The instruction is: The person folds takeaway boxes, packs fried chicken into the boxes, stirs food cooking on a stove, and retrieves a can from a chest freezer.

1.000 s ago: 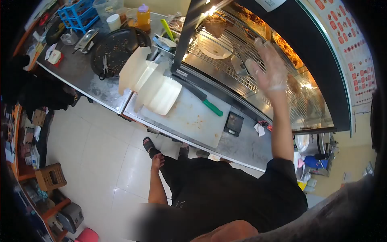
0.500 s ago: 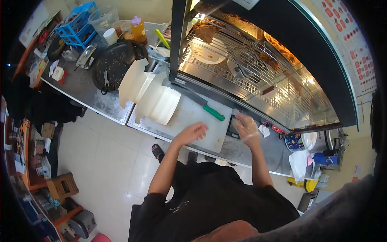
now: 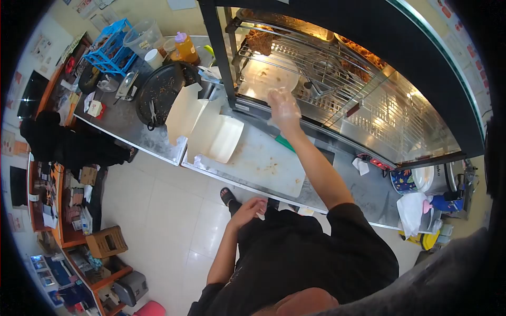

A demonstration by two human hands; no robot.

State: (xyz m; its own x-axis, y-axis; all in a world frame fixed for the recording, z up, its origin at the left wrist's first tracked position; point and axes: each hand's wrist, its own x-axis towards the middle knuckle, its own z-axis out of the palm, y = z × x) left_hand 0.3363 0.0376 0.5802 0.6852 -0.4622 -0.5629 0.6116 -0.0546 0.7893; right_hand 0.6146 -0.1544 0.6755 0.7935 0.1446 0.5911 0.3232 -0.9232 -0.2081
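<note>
My right hand [image 3: 285,109], in a clear plastic glove, reaches to the opening of a lit food warmer, its fingers extended just in front of a white plate [image 3: 271,73]; I cannot tell whether they touch it. My left hand [image 3: 250,211] is low by my body, past the counter's front edge, with curled fingers and a small whitish bit at the fingertips that is unclear. Under my right forearm, a knife with a green handle [image 3: 284,142] is partly hidden on the white cutting board [image 3: 253,174]. An opened cardboard box [image 3: 224,139] stands on the board's left part.
Fried pieces [image 3: 261,41] and tongs [image 3: 316,87] are on the warmer's wire rack. Left on the counter lie a black pan [image 3: 150,92] with scissors [image 3: 152,113], a sauce bottle [image 3: 185,48] and a blue rack [image 3: 108,50]. A person in black [image 3: 68,142] is at far left.
My right hand has moved up and left from the counter to the warmer's opening. My left hand has dropped from above the cutting board to near my body. The view has shifted.
</note>
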